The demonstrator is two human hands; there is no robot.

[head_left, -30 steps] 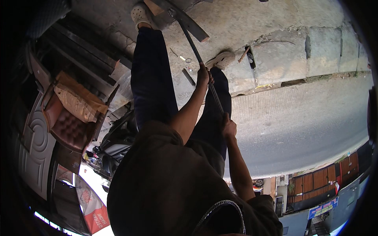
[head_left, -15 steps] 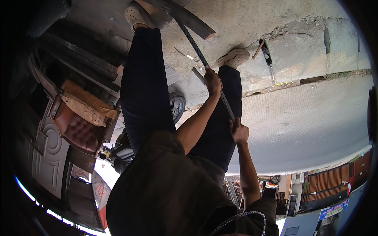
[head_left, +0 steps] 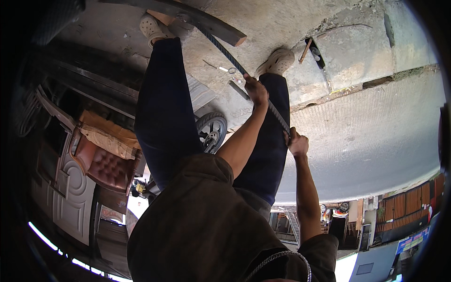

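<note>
A long, dark, twisted rope (head_left: 221, 49) runs in a straight slanting line from a dark curved wooden beam (head_left: 206, 26) on the ground toward me. My left hand (head_left: 257, 90) is closed around it at about knee height. Farther back along the same line, my right hand (head_left: 297, 143) grips the rope beside my right thigh, thumb up. Between my hands the rope (head_left: 278, 115) stays straight. How its far end meets the beam cannot be made out. My feet, in beige clogs (head_left: 278, 62), stand apart on either side of the rope.
At the left sits a brown tufted chair (head_left: 109, 162) with cardboard on it, near a panelled door (head_left: 70, 202). A motorcycle wheel (head_left: 212, 131) shows between my legs. A cracked concrete edge (head_left: 361, 87) borders the road at the right, with a wood strip (head_left: 305, 50) near my right foot.
Both hands, still on the rope, sit slightly farther right and higher in the picture. The beam and ground appear shifted a little left and up as my view moves.
</note>
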